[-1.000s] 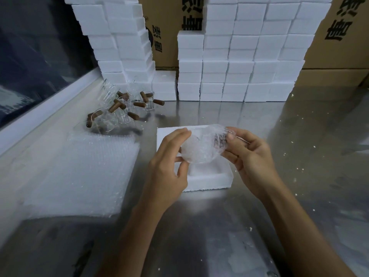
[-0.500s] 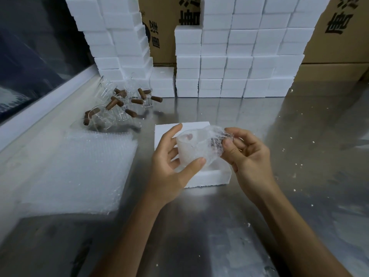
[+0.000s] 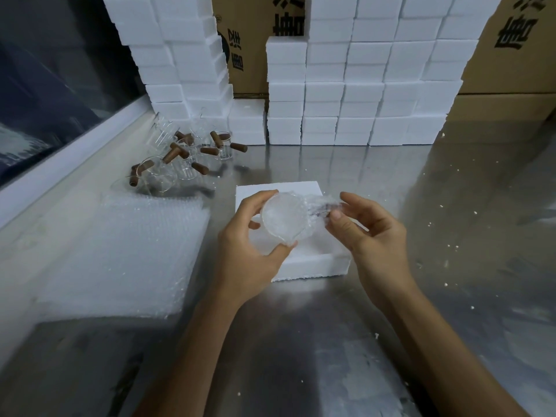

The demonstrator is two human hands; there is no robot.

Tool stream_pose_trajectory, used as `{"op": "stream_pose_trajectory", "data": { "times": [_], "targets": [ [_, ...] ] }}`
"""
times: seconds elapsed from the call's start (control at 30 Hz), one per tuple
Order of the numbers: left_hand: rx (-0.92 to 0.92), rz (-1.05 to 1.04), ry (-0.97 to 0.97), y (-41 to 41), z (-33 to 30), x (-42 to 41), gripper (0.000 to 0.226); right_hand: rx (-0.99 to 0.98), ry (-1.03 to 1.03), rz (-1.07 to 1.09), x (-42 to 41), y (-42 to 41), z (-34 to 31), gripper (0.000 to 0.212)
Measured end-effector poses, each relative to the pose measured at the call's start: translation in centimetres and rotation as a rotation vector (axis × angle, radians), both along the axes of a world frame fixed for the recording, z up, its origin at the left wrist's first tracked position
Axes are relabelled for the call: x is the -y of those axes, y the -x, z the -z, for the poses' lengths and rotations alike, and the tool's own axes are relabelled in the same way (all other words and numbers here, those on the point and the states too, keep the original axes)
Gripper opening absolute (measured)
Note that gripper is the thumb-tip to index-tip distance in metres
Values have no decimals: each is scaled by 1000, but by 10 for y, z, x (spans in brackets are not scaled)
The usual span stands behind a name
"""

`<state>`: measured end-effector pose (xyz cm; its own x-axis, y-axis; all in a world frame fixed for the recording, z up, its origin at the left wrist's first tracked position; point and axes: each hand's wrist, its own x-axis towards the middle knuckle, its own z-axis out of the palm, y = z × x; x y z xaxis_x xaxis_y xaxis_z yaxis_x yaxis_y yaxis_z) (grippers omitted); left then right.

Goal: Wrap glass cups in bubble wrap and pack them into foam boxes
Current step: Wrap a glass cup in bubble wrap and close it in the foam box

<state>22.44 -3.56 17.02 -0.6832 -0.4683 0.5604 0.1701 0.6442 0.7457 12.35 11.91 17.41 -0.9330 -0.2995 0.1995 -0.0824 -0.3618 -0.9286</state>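
Observation:
A glass cup wrapped in bubble wrap [image 3: 285,217] is held above an open white foam box [image 3: 313,260] on the steel table. Its round end faces me. My left hand [image 3: 251,248] grips the cup's round body between thumb and fingers. My right hand [image 3: 365,230] pinches the loose bunched wrap at the cup's right side. A stack of bubble wrap sheets [image 3: 120,251] lies to the left. Several bare glass cups with brown wooden handles [image 3: 183,158] lie in a heap at the back left.
Stacks of white foam boxes [image 3: 355,94] line the back of the steel table [image 3: 451,221], with cardboard cartons [image 3: 511,55] behind them. A window ledge [image 3: 60,158] runs along the left. White foam crumbs dot the table on the right.
The wrapped cup has been turned so its round end faces me. My left hand shifted its grip around the body and my right hand moved to the loose wrap at the side.

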Motion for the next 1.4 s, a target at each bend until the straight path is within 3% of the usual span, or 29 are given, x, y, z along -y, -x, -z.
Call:
{"op": "stream_pose_trajectory", "data": {
  "times": [0.2, 0.33, 0.43, 0.7, 1.17, 1.4],
  "targets": [
    [91, -82, -56, -1, 6, 11, 74, -210, -117, 28, 3, -3, 3, 21],
    [208, -130, 92, -1, 10, 17, 75, -324, -238, 9, 6, -6, 8, 30],
    [265, -148, 171, -1, 9, 19, 76, -321, -271, -34, 6, -5, 10, 31],
    [321, -97, 84, -4, 8, 23, 73, -238, -361, -115, 7, -3, 15, 25],
    [338, -78, 30, -3, 11, 23, 71, -313, -562, -61, 4, 5, 27, 36],
    [355, -18, 28, -3, 12, 25, 74, -477, -653, 20, 1, 2, 29, 28]
  ]
}}
